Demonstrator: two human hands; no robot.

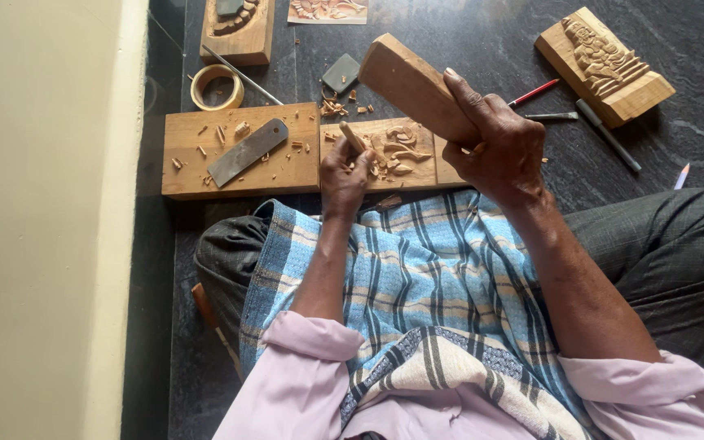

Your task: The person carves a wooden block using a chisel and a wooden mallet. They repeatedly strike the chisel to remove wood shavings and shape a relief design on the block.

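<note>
On the dark floor, left hand (344, 175) gripping a chisel (352, 137) on a carved panel (393, 151), right hand (495, 147) clenching a wooden mallet (409, 85)

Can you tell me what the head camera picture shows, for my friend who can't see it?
A person sitting on a dark floor carves a wooden block: the left hand holds a chisel against it, and the right hand lifts a wooden mallet above. Wood chips, a flat metal blade on a plank and a finished carving lie around.
</note>
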